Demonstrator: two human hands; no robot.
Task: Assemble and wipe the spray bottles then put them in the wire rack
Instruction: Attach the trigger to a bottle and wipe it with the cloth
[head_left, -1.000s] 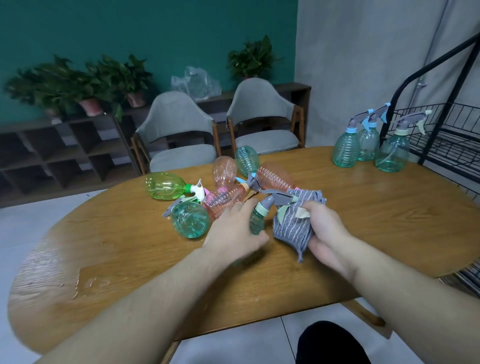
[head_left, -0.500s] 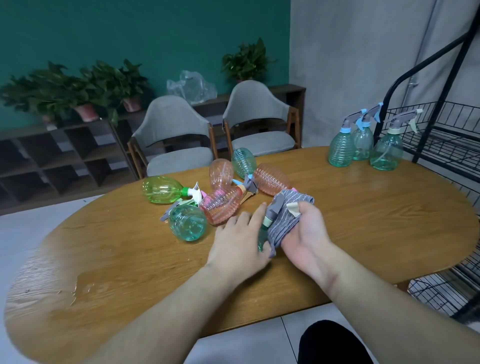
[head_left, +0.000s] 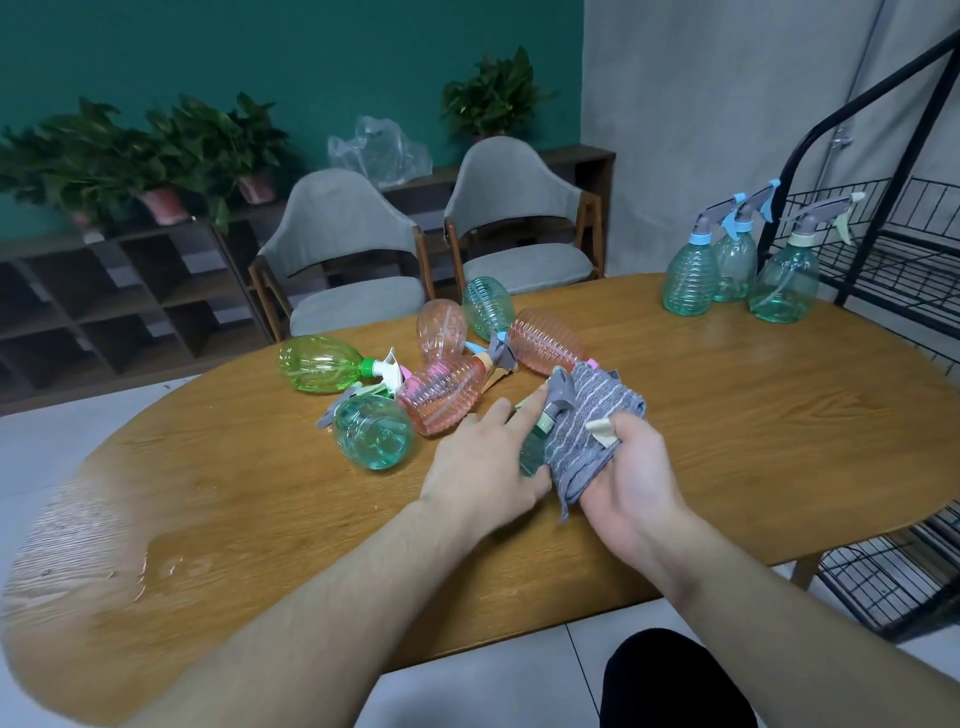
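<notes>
Two hands meet at the table's (head_left: 727, 467) near edge: left hand (head_left: 483, 467) grips a teal spray bottle (head_left: 531, 453), right hand (head_left: 631, 475) clamps a grey striped cloth (head_left: 587, 421) over it. Cloth has slid toward the bottle's body. Beyond, wire rack (head_left: 883, 249).

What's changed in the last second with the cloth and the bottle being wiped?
The right hand has slid the grey cloth up over the teal bottle's spray head. The left hand still holds that bottle. The loose bottle pile and three standing bottles haven't moved.
</notes>
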